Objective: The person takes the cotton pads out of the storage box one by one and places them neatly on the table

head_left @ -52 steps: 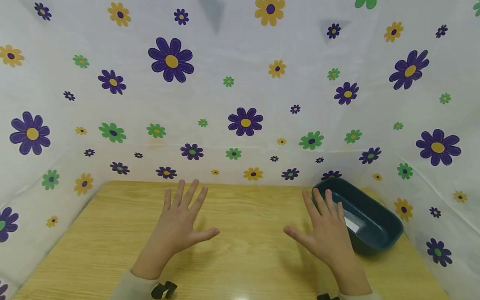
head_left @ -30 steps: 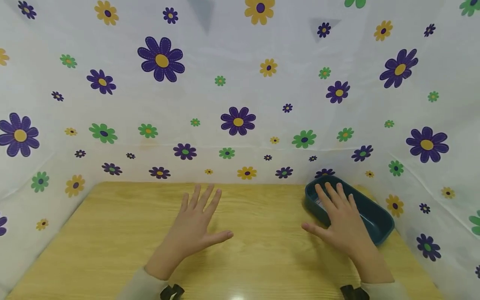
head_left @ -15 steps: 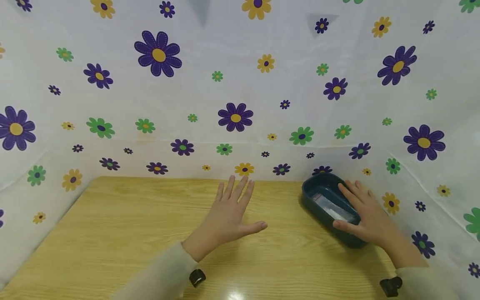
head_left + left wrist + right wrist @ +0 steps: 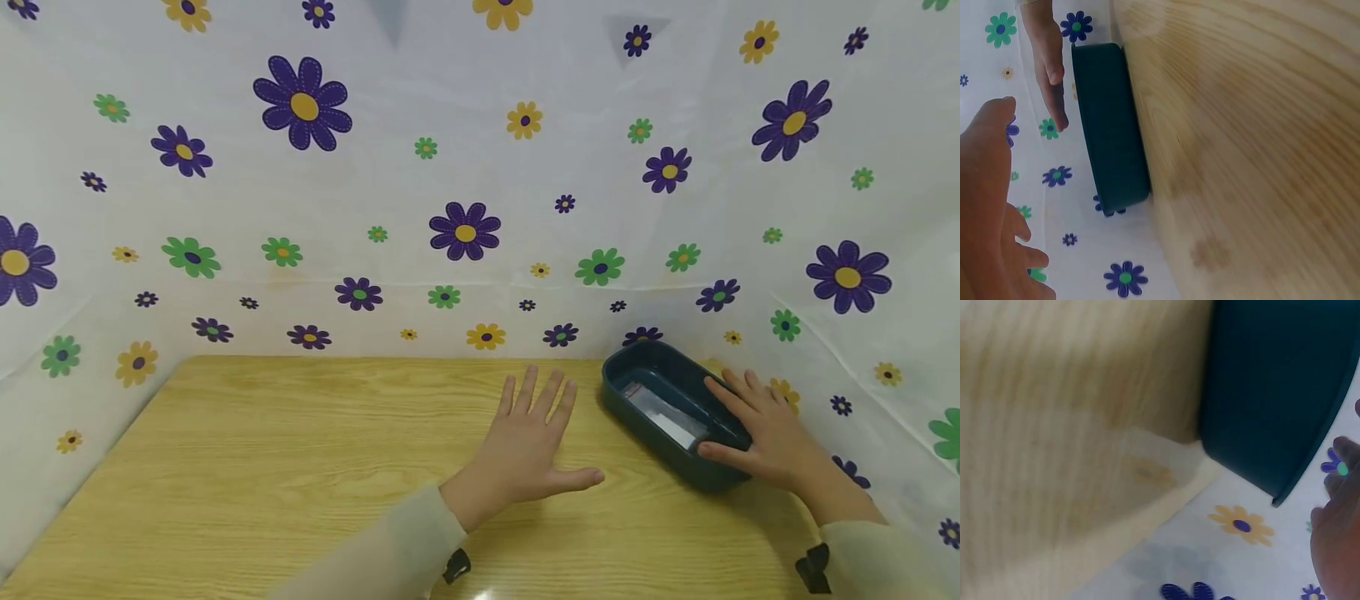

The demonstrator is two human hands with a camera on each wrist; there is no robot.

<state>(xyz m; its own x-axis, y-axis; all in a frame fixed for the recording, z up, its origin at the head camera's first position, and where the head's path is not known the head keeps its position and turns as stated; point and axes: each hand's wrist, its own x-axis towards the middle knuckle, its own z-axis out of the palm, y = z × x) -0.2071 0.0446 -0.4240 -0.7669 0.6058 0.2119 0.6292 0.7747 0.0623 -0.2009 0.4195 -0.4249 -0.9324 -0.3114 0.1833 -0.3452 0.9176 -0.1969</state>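
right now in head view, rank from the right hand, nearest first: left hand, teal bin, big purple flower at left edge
1. Teal bin, partly hidden by the right hand
2. Left hand, left of the bin
3. Big purple flower, far left on the cloth

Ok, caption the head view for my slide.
Left hand spread above a wood-grain table, right hand above a teal tub with a pale packet inside.

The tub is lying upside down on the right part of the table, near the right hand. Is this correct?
Not quite: the tub is not upside down. The head view shows it upright, open top facing up, on the table's right part, near the right hand.
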